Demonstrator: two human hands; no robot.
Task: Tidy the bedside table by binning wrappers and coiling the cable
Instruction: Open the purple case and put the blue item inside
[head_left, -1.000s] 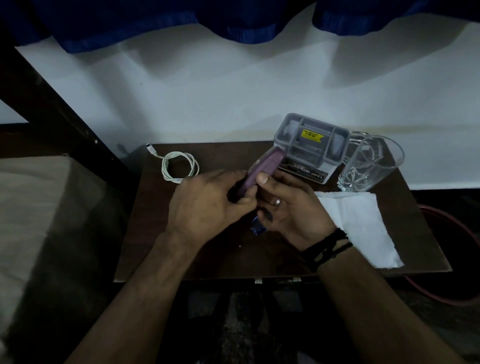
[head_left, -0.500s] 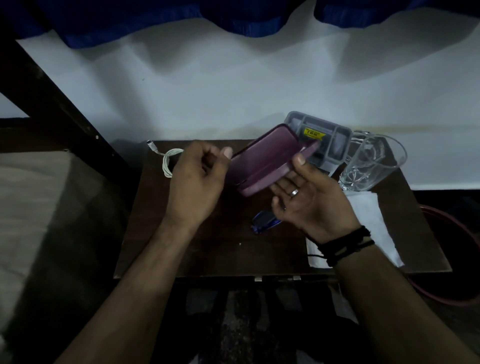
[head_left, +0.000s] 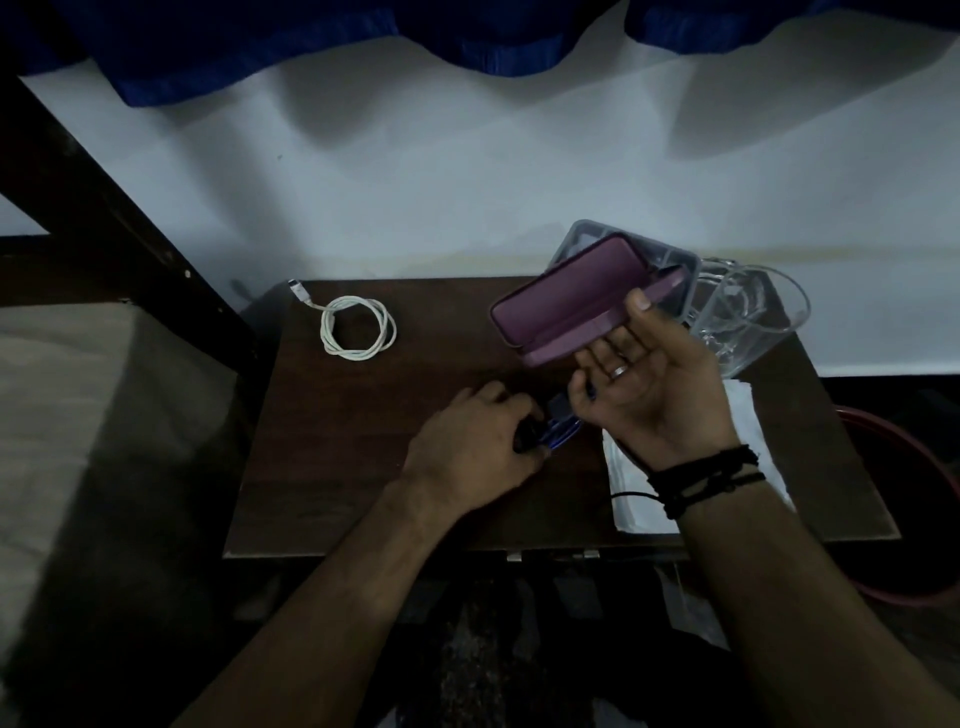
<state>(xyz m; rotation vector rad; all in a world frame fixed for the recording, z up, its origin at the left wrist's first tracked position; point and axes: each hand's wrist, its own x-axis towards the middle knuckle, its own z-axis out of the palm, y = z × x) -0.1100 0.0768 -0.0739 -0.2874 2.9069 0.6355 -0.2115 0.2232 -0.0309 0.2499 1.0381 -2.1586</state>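
Here the left hand (head_left: 475, 447) lies knuckles-up near the bench's (head_left: 363, 467) middle, its grip curled round the blue-framed glasses (head_left: 558, 434) that rest flat on the dark wood. Just above and to the right, the right hand (head_left: 647, 389) cradles the open purple case (head_left: 576, 306), thumb on its front lip, long axis slanting toward the back right corner. The glasses probably go up and right into that soft-lined hollow. The white cable (head_left: 358, 327), a smooth coil, sits near the back left corner, well apart from both hands. I see no wrapper for certain.
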